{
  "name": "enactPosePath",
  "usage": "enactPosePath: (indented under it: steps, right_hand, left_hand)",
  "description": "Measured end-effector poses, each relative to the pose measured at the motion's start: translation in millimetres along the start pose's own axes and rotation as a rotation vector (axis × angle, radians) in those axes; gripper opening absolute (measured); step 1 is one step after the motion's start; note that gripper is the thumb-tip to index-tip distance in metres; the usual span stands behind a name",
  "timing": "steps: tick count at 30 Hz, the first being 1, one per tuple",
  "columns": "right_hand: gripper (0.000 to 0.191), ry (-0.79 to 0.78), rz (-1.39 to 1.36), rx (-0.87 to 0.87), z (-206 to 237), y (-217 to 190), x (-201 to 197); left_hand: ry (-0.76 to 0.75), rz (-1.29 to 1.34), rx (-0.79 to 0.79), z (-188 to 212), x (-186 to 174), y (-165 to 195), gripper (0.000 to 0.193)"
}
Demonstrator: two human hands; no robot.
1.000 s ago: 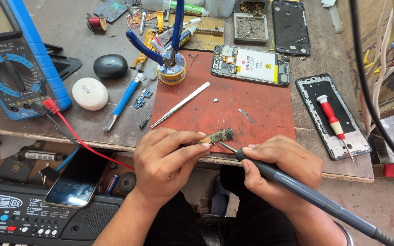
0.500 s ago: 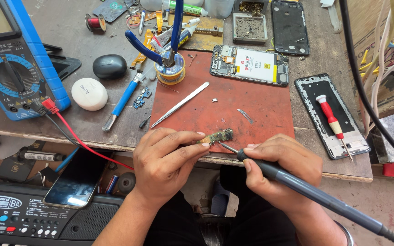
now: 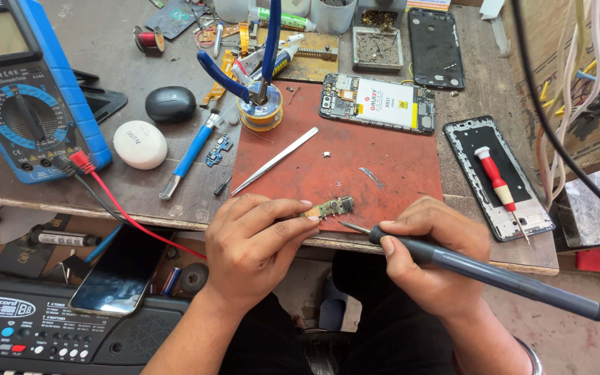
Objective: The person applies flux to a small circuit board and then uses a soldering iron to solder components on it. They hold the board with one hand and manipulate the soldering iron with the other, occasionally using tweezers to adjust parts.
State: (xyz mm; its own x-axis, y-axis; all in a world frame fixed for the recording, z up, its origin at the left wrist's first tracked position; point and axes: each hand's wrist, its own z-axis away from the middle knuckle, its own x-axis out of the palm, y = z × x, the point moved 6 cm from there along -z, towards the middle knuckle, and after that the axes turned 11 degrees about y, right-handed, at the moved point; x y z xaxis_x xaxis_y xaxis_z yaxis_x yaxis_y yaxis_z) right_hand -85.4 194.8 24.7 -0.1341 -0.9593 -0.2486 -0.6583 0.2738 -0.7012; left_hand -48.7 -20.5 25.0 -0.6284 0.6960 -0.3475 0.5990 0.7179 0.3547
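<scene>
Your left hand (image 3: 255,239) pinches the small board (image 3: 332,207) by one end, over the red mat (image 3: 335,167) at the table's near edge. Your right hand (image 3: 435,253) grips the soldering iron (image 3: 494,276). The board looks light, stiff, fragile: hold its edges, gently.

Two hands: left (image 3: 255,243), right (image 3: 432,253). One iron (image 3: 453,260), one board (image 3: 331,207), one multimeter (image 3: 26,97), one tweezers (image 3: 276,161), two screwdrivers, blue (image 3: 190,153) at nine o'clock, red (image 3: 498,184) at three.

Soldering iron (image 3: 480,271) tip seemingly slightly lower
</scene>
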Motion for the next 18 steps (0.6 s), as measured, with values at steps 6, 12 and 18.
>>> enactPosePath:
  steps: [6,12,18]
  right_hand:
    - [0.013,0.023,0.058,-0.042,2.8,-6.6,5.4]
    - [0.014,0.039,0.050,-0.058,3.4,-9.3,4.2]
    - [0.012,0.073,0.057,0.036,4.2,-9.0,-5.5]
  left_hand:
    - [0.000,0.011,-0.014,1.0,-5.2,-0.4,0.011]
    - [-0.011,-0.008,-0.035,-0.8,-6.3,1.7,0.012]
    - [-0.062,-0.058,-0.020,-5.2,-5.8,12.4,0.016]
